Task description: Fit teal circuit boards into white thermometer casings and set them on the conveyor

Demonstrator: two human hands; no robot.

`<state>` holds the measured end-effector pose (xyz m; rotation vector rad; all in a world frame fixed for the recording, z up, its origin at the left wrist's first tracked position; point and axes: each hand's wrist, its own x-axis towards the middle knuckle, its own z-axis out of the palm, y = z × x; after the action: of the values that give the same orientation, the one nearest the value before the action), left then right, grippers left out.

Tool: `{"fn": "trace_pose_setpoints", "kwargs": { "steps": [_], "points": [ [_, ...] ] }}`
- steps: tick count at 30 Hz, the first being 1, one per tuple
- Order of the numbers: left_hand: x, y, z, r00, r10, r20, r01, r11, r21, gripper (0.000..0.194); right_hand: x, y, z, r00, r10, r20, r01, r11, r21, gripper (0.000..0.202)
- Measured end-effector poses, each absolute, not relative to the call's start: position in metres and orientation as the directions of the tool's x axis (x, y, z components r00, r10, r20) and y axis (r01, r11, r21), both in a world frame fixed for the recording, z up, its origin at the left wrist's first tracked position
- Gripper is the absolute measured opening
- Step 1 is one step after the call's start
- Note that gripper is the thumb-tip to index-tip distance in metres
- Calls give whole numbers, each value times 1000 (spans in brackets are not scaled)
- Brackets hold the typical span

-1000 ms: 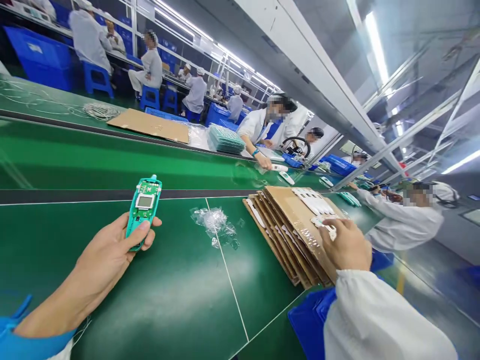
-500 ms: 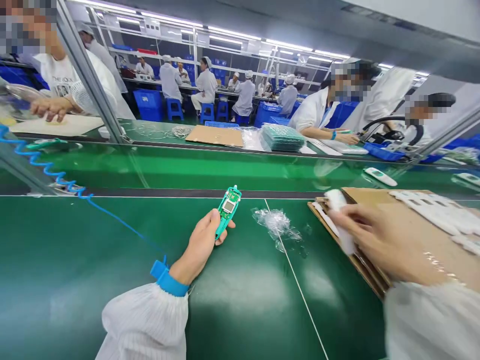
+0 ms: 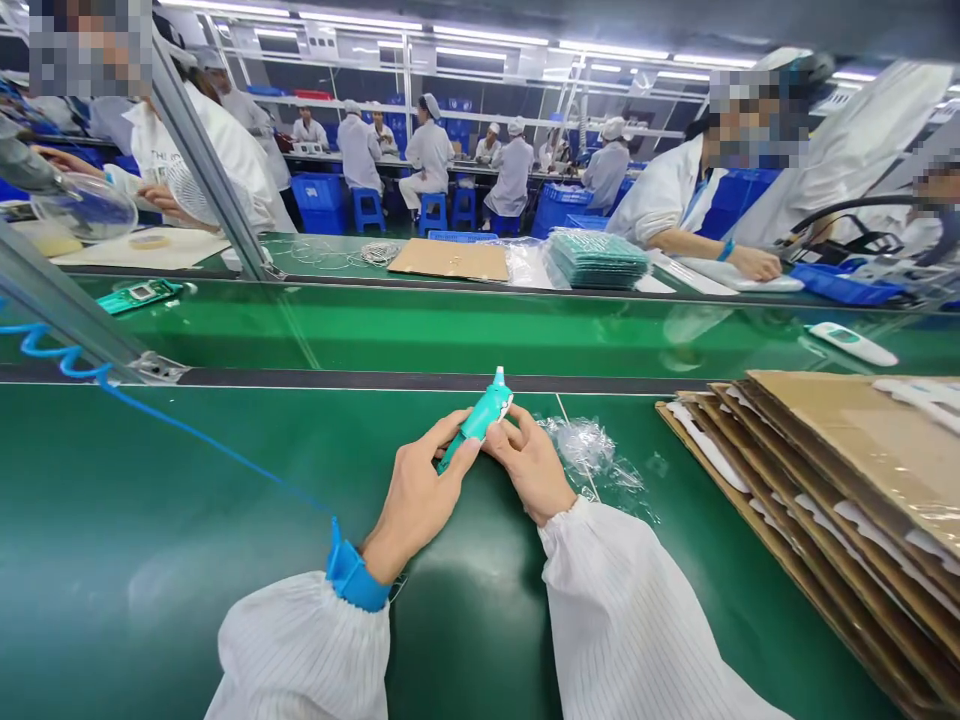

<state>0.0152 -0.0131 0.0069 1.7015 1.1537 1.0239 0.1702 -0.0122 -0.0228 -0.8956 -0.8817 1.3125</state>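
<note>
Both hands grip the slim teal plastic device body just above the green bench: left hand underneath, right hand pressing a white piece on; seating it likely needs careful alignment, near crumpled clear plastic film

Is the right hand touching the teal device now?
Touching. The head view shows the right hand with fingertips on the teal device, which the left hand grips too.
</note>
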Motion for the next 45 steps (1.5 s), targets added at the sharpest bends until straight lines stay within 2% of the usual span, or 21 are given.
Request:
{"fn": "trace_pose_setpoints", "kwargs": {
  "steps": [5, 9, 12, 19, 26, 28, 30, 32, 34, 36, 39, 41, 43, 45],
  "points": [
    [19, -20, 14, 356, 925, 133, 278, -240, 930, 48, 178, -20, -16, 40, 999, 25, -392, 39, -919, 63],
    [20, -24, 14, 404, 911, 83, 386, -252, 888, 45, 183, -19, -7, 60, 998, 17, -423, 41, -905, 47],
    [22, -25, 13, 396, 917, 52, 474, -252, 844, 43, 187, -17, -5, 90, 994, -54, -471, -5, -882, 49],
    [23, -26, 7, 387, 907, 164, 590, -381, 712, 38, 178, -19, -6, 80, 995, -58, -580, -1, -815, 53],
    [24, -30, 5, 354, 905, 237, 640, -419, 644, 39, 182, -21, -3, 29, 999, 31, -536, 41, -843, 48],
    [24, -29, 8, 337, 923, 186, 607, -364, 706, 38, 185, -19, -4, 20, 1000, 9, -528, 18, -849, 50],
    [22, -27, 12, 340, 939, 49, 502, -226, 835, 40, 186, -17, -6, -21, 1000, -18, -502, -26, -864, 51],
    [21, -26, 15, 365, 929, -65, 405, -95, 909, 41, 186, -17, -7, -76, 997, -21, -477, -55, -877, 47],
    [21, -25, 17, 355, 934, -49, 419, -112, 901, 32, 185, -17, -9, -100, 995, 0, -473, -47, -880, 41],
    [22, -26, 17, 313, 949, 30, 510, -194, 838, 21, 184, -18, -11, -76, 997, 22, -486, -18, -874, 37],
    [24, -27, 17, 261, 965, 29, 573, -179, 800, 22, 183, -20, -14, -54, 998, 14, -484, -14, -875, 34],
    [24, -26, 19, 276, 955, -109, 479, -38, 877, 35, 183, -20, -14, -52, 999, -11, -469, -34, -882, 37],
    [23, -23, 22, 353, 893, -281, 280, 186, 942, 47, 182, -20, -11, -64, 998, -22, -457, -49, -888, 41],
    [22, -19, 23, 423, 847, -321, 47, 333, 942, 53, 181, -20, -6, -93, 995, -17, -451, -57, -891, 42]
  ]
}}
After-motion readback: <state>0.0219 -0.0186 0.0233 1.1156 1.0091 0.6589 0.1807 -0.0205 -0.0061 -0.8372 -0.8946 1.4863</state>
